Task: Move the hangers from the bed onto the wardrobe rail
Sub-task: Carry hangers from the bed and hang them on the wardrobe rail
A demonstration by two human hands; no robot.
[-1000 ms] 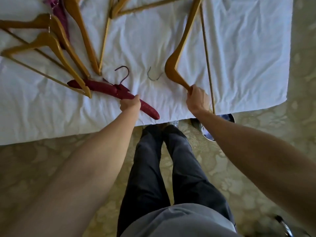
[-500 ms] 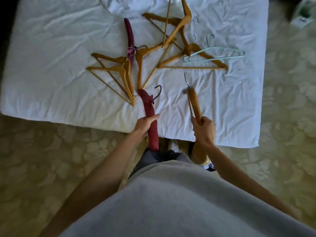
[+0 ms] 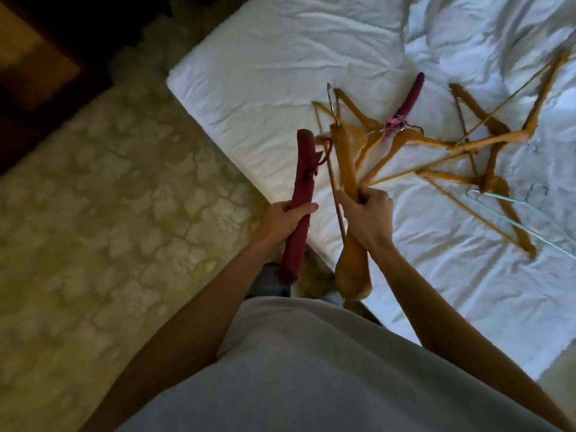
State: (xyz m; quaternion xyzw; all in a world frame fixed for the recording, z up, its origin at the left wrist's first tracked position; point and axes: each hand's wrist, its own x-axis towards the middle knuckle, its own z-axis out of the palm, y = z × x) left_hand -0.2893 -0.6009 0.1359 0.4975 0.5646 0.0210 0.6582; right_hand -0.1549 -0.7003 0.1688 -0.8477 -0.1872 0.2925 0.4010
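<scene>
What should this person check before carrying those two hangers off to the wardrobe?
1. Left hand closed around the red padded hanger: ok.
2. Right hand closed around the wooden hanger: ok.
3. Both held hangers lifted off the bed: ok.
4. Held hooks free of the pile of hangers: cannot tell, they overlap in view.
5. Bed emptied: not ok, several hangers remain.
6. Way to the wardrobe rail: cannot tell, out of view.

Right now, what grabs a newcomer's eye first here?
The two hangers held up mid-frame: the left hand grips a dark red padded hanger, the right hand a wooden hanger. Behind them, a tangled pile of wooden hangers sprawls on the white bed, a second red one among them.
</scene>
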